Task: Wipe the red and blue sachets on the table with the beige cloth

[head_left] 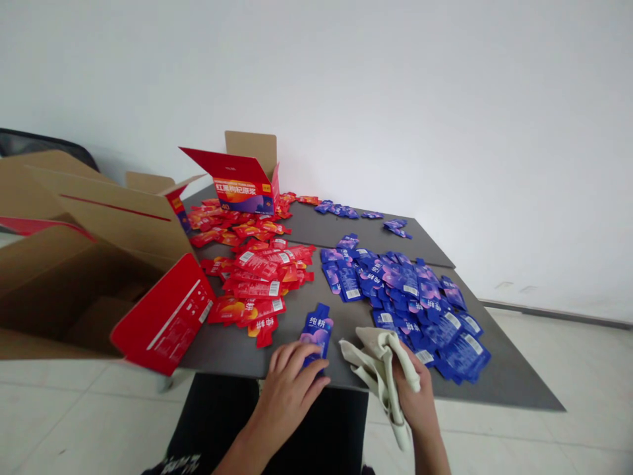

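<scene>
A single blue pouch (pixel 317 326) with white lettering lies near the table's front edge, spout end away from me. My left hand (pixel 291 379) grips its lower part, fingers curled over it and covering that end. My right hand (pixel 410 389) is closed around a folded, off-white cloth (pixel 383 359), which hangs down past the table edge. Just beyond that hand is a large heap of blue pouches (pixel 400 287), overlapping and turned various ways. To the left of the single pouch spreads a pile of red pouches (pixel 264 270).
An open red carton (pixel 165 316) with raised flaps stands close on the left. Farther back is another open red-and-purple box (pixel 246 188) among red pouches. A few blue pouches (pixel 339 210) lie on the far table section (pixel 316 227). A white wall (pixel 420 119) rises behind.
</scene>
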The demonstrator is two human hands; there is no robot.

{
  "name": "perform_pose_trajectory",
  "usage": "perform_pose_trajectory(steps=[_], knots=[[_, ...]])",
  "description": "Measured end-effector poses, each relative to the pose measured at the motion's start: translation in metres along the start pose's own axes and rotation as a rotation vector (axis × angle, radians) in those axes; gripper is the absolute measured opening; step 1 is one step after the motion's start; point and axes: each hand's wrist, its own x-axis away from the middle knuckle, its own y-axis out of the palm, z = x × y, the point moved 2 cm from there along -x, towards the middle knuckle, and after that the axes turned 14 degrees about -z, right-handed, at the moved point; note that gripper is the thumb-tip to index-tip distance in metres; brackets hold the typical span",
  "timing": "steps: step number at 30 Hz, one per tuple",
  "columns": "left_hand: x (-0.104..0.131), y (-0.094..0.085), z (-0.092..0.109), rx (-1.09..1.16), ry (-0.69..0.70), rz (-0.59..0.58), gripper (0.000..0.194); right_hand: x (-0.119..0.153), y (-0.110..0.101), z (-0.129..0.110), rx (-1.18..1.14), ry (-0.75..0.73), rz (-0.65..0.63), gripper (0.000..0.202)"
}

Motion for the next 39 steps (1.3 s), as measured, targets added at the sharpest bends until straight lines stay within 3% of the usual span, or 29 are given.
perform_pose_trajectory(steps=[9, 14, 16, 19, 21, 23, 28, 32, 36, 39], knots=[[0.02, 0.004, -0.004, -0.058, 0.002, 0.014, 0.023, 0.0, 0.002, -0.001, 0.146, -0.03, 0.032, 0.045], [0.021, 0.008, -0.005, -0.099, 0.012, 0.055, 0.025, -0.015, 0.01, -0.045, 0.276, -0.271, 0.018, 0.034], [0.023, 0.013, -0.005, -0.106, 0.008, 0.077, 0.027, -0.021, 0.025, -0.07, 0.322, -0.402, -0.079, 0.033], [0.029, 0.022, -0.005, -0.089, -0.024, 0.122, 0.029, -0.026, 0.059, -0.095, 0.447, -0.559, -0.407, 0.041], [0.032, 0.027, -0.005, -0.078, -0.041, 0.148, 0.033, -0.028, 0.082, -0.096, 0.57, -0.593, -0.641, 0.046], [0.033, 0.029, -0.005, -0.069, -0.051, 0.141, 0.034, -0.035, 0.097, -0.089, 0.658, -0.573, -0.761, 0.046], [0.027, 0.02, -0.003, -0.028, -0.041, 0.089, 0.027, -0.087, 0.106, -0.068, 0.8, -0.459, -0.671, 0.046], [0.025, 0.016, -0.002, -0.009, -0.038, 0.087, 0.028, -0.117, 0.099, -0.076, 0.87, -0.432, -0.619, 0.046], [0.029, 0.023, -0.004, -0.011, -0.052, 0.081, 0.028, -0.088, 0.093, -0.099, 0.794, -0.487, -0.571, 0.046], [0.033, 0.028, -0.006, -0.03, -0.086, 0.098, 0.032, -0.051, 0.1, -0.101, 0.745, -0.542, -0.748, 0.045]])
